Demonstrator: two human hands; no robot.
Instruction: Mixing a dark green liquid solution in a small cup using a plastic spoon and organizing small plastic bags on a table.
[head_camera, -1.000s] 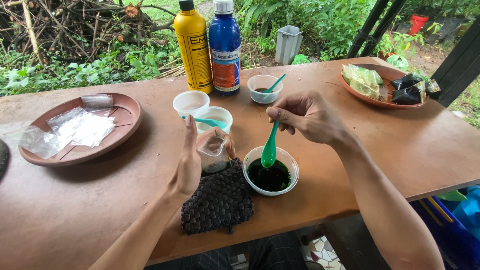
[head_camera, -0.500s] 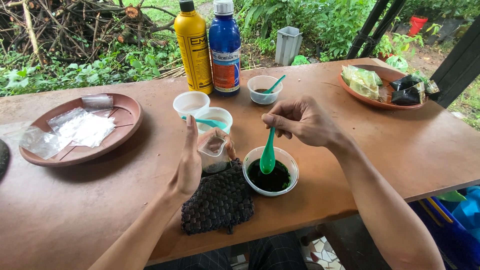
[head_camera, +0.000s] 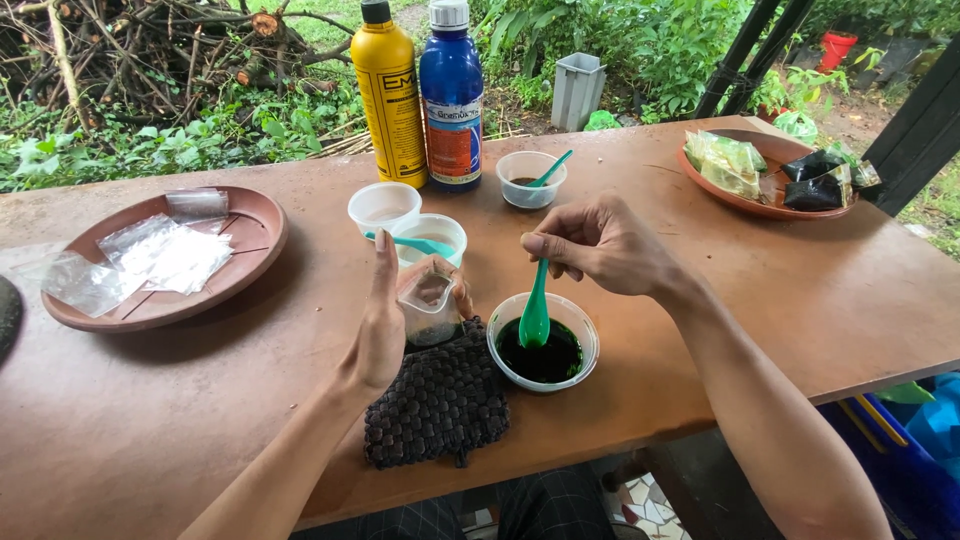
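- Green plastic spoon (head_camera: 535, 312), pinched at its handle by the fingers (head_camera: 545, 245) of the right hand (head_camera: 605, 245); its bowl dips into a clear round cup of dark green liquid (head_camera: 543, 342).
- That cup is the landmark: it sits near the front edge of the brown wooden surface (head_camera: 150, 420).
- Just left of the cup, the left hand (head_camera: 385, 320) holds a small clear plastic bag (head_camera: 428, 305) upright, thumb and fingers curled around its open mouth, above a dark woven mat (head_camera: 440, 400).
- Behind the cup stand three smaller cups; one holds a teal spoon (head_camera: 415, 243). Further back are a yellow bottle (head_camera: 389, 92) and a blue bottle (head_camera: 451, 92).
- Far left of the cup, a brown dish of empty clear bags (head_camera: 160, 255); far right, a dish of filled bags (head_camera: 770, 170).
- Risk, as a judgement: the bag mouth is narrow and soft, so a full spoon could drip or miss, staining the mat or the surface; a slack grip could let the bag fold and spill.
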